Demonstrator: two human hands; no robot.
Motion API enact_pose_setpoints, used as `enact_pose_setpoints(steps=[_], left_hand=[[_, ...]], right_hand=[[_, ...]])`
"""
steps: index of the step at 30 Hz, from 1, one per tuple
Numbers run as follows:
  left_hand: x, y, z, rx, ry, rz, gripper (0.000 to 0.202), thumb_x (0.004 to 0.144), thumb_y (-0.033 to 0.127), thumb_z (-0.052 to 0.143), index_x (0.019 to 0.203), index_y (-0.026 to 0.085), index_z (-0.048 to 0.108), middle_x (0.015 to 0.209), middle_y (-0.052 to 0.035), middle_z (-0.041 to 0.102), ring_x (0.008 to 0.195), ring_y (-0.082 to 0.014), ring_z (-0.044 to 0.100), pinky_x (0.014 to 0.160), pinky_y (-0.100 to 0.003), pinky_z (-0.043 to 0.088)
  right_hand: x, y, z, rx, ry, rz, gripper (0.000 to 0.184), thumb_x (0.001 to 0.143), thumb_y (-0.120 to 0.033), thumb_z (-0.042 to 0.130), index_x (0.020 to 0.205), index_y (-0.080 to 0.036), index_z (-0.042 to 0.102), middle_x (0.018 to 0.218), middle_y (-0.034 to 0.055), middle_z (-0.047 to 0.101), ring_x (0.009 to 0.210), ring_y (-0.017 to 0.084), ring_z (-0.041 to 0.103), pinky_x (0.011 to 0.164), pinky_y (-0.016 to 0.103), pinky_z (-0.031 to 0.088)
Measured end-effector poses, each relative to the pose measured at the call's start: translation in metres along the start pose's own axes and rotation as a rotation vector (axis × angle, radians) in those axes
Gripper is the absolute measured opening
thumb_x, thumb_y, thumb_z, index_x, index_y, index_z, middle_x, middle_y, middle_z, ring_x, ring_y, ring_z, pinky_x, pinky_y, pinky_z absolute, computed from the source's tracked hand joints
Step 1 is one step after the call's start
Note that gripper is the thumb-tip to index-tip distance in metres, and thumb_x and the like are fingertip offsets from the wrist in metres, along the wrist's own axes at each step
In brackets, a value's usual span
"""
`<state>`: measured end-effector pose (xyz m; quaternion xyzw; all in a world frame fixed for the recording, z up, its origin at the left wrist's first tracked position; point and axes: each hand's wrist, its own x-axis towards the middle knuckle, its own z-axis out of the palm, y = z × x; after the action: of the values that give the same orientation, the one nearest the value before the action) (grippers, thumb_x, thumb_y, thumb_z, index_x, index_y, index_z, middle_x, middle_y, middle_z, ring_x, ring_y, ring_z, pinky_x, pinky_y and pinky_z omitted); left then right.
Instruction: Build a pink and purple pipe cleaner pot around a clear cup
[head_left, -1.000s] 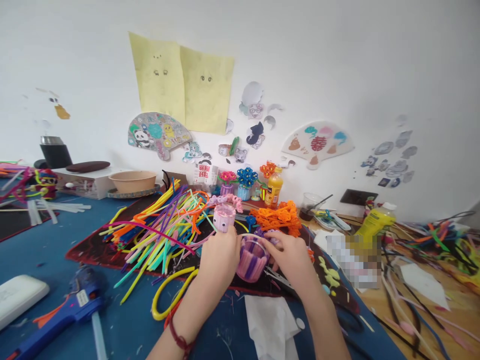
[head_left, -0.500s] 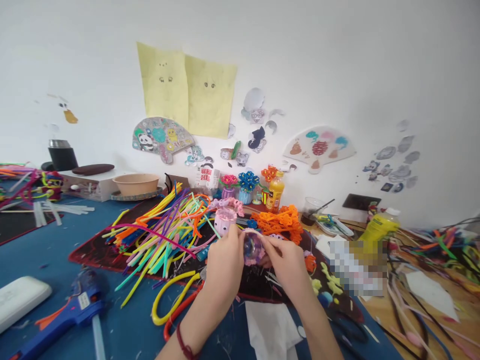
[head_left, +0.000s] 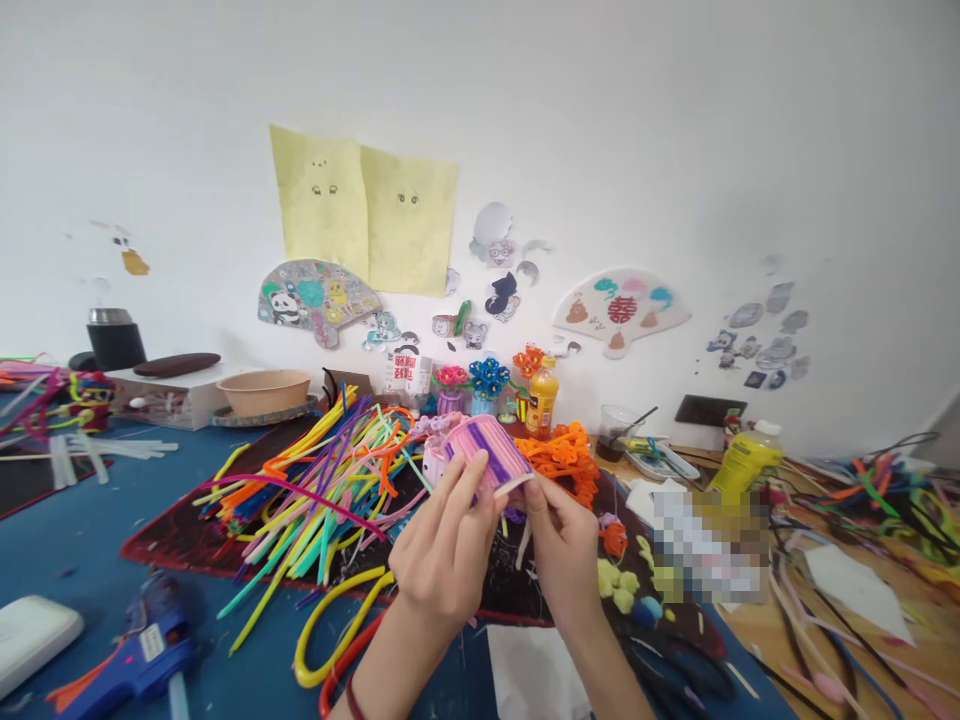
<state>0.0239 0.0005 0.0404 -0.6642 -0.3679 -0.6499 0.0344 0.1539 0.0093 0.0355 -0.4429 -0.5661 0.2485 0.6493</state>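
Note:
Between my hands, above the dark mat, is a tilted cup (head_left: 491, 452) wrapped in pink and purple pipe cleaners, with a pale rim low on its right side. My left hand (head_left: 441, 540) holds the cup from the left, fingers pressed along its striped side and lower edge. My right hand (head_left: 564, 540) pinches the pale rim between thumb and fingers. Behind the cup, a light pink-purple pipe-cleaner piece (head_left: 433, 462) is partly hidden. A heap of orange pipe-cleaner pieces (head_left: 566, 460) lies just past my right hand.
Loose coloured pipe cleaners (head_left: 322, 490) spread over the mat at left. A blue glue gun (head_left: 154, 640) lies front left, black-handled scissors (head_left: 675, 665) front right. A white paper sheet (head_left: 536, 670) lies in front. Pipe-cleaner flowers (head_left: 489, 380) and a juice bottle (head_left: 542, 400) stand behind.
The cup has turned from showing its open end to showing its striped side. Both hands have shifted their hold on it, and the whole view has tilted up slightly.

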Motion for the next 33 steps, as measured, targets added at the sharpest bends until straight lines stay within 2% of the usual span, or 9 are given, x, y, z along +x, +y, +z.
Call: enact_pose_setpoints(steps=[4, 7, 11, 16, 21, 26, 29, 33], left_hand=[[-0.004, 0.007, -0.008, 0.281, 0.166, 0.533, 0.018, 0.08, 0.011, 0.078, 0.094, 0.022, 0.075, 0.107, -0.0078, 0.08, 0.108, -0.0228, 0.074, 0.088, -0.029, 0.058], [-0.01, 0.014, -0.014, 0.372, 0.195, 0.729, 0.012, 0.082, 0.011, 0.076, 0.091, 0.02, 0.075, 0.098, -0.004, 0.082, 0.099, -0.0182, 0.071, 0.085, -0.028, 0.057], [-0.014, 0.019, -0.017, 0.383, 0.167, 0.775, 0.013, 0.081, 0.011, 0.077, 0.085, 0.022, 0.075, 0.087, -0.0002, 0.082, 0.09, -0.0162, 0.065, 0.079, -0.026, 0.054], [-0.012, 0.021, -0.014, 0.39, 0.215, 0.757, 0.013, 0.082, 0.01, 0.076, 0.085, 0.023, 0.073, 0.081, 0.0006, 0.081, 0.084, -0.0166, 0.063, 0.077, -0.029, 0.052], [-0.008, 0.026, -0.01, 0.353, 0.256, 0.68, 0.01, 0.085, 0.003, 0.072, 0.087, 0.012, 0.069, 0.073, -0.0073, 0.08, 0.082, -0.0191, 0.061, 0.079, -0.033, 0.049], [-0.002, 0.022, -0.014, 0.396, 0.273, 0.652, 0.012, 0.084, 0.002, 0.074, 0.089, 0.011, 0.068, 0.072, -0.0118, 0.079, 0.082, -0.0203, 0.063, 0.08, -0.034, 0.05], [0.002, 0.018, -0.019, 0.428, 0.272, 0.677, 0.012, 0.083, 0.002, 0.074, 0.089, 0.01, 0.068, 0.073, -0.0131, 0.079, 0.082, -0.0206, 0.067, 0.078, -0.032, 0.052], [0.007, 0.012, -0.019, 0.437, 0.309, 0.689, 0.01, 0.083, 0.004, 0.074, 0.087, 0.009, 0.067, 0.075, -0.0146, 0.079, 0.08, -0.0207, 0.072, 0.073, -0.03, 0.055]], right_hand=[[0.0, 0.003, 0.003, 0.242, -0.08, 0.016, 0.045, 0.087, -0.061, 0.064, 0.084, -0.019, 0.08, 0.08, 0.0053, 0.077, 0.074, 0.023, 0.067, 0.069, 0.031, 0.053], [0.0, 0.004, 0.004, 0.297, -0.145, 0.028, 0.049, 0.083, -0.065, 0.066, 0.082, -0.018, 0.08, 0.072, 0.0046, 0.075, 0.065, 0.022, 0.065, 0.06, 0.03, 0.054], [0.0, 0.003, 0.003, 0.367, -0.188, 0.043, 0.05, 0.083, -0.067, 0.065, 0.075, -0.019, 0.079, 0.062, 0.0026, 0.07, 0.055, 0.018, 0.06, 0.052, 0.027, 0.051], [0.002, 0.001, 0.0, 0.41, -0.18, 0.016, 0.05, 0.085, -0.066, 0.064, 0.073, -0.02, 0.08, 0.063, 0.002, 0.07, 0.055, 0.016, 0.058, 0.055, 0.026, 0.051], [0.006, 0.001, -0.005, 0.404, -0.19, -0.031, 0.036, 0.088, -0.053, 0.068, 0.08, -0.021, 0.082, 0.067, 0.0012, 0.072, 0.06, 0.015, 0.06, 0.063, 0.025, 0.051], [0.007, -0.002, -0.008, 0.426, -0.281, -0.045, 0.04, 0.09, -0.053, 0.066, 0.075, -0.02, 0.082, 0.063, 0.0017, 0.069, 0.057, 0.015, 0.059, 0.058, 0.024, 0.051], [0.007, -0.003, -0.006, 0.446, -0.318, -0.041, 0.039, 0.091, -0.054, 0.064, 0.082, -0.022, 0.084, 0.064, 0.0022, 0.07, 0.056, 0.016, 0.061, 0.058, 0.025, 0.052], [0.007, -0.003, -0.004, 0.459, -0.324, -0.022, 0.036, 0.093, -0.054, 0.062, 0.092, -0.025, 0.084, 0.075, 0.0031, 0.077, 0.057, 0.017, 0.065, 0.063, 0.028, 0.057]])
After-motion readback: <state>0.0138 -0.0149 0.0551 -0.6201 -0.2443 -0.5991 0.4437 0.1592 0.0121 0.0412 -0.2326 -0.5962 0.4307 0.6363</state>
